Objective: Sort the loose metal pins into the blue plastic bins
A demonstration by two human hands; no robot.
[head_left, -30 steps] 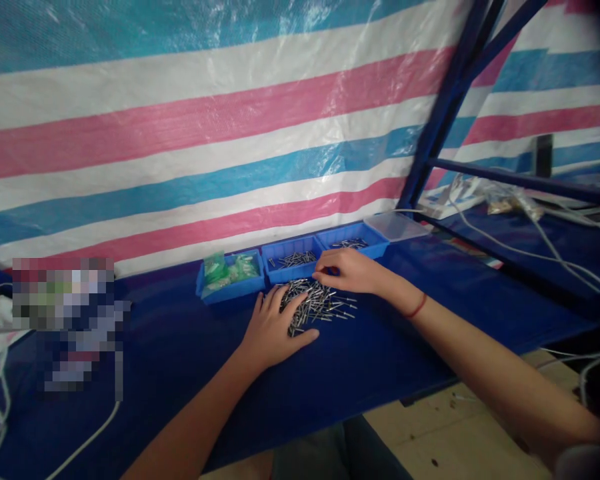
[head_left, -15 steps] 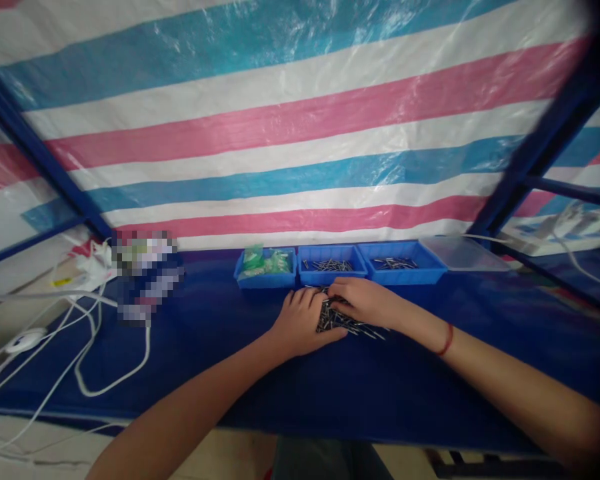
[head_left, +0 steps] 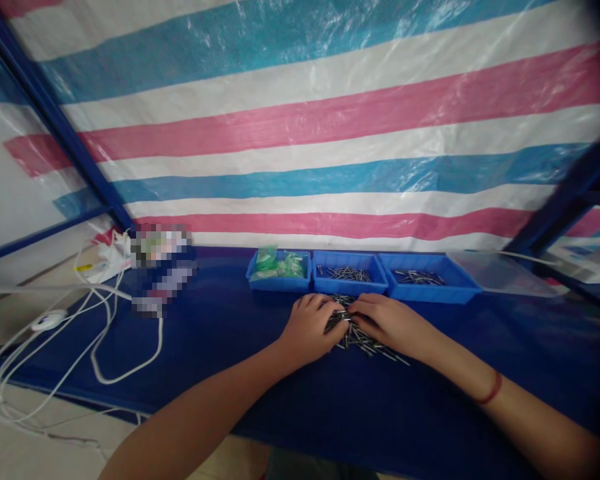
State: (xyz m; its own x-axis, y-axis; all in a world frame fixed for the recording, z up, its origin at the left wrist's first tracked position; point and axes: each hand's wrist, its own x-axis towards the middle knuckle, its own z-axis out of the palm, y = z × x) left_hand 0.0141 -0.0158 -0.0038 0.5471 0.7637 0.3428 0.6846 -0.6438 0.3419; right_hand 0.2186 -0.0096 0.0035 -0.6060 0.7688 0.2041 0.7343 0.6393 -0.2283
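A loose heap of thin metal pieces, like nails or rivets, [head_left: 365, 341] lies on the blue table between my hands. My left hand [head_left: 313, 330] curls round some of them at the heap's left side, thumb and fingers bent toward each other. From the right, my right hand [head_left: 387, 323] has its fingers pinched on metal pieces close to my left fingertips. Just behind the heap stand a middle blue bin [head_left: 350, 289] and a right blue bin [head_left: 435, 293], both holding similar metal pieces. Green plastic packets [head_left: 280, 265] fill the left blue bin [head_left: 279, 285].
White cables [head_left: 100, 373] loop over the left of the blue table [head_left: 205, 333], near a blurred-out item [head_left: 163, 267]. A clear plastic lid [head_left: 505, 275] lies right of the bins. Blue frame posts [head_left: 60, 127] and a striped sheet [head_left: 305, 120] stand behind.
The camera view has shifted. My left hand has closed from a spread position round metal pieces, its thumb now near the fingers of my right hand. More of the heap shows below my hands.
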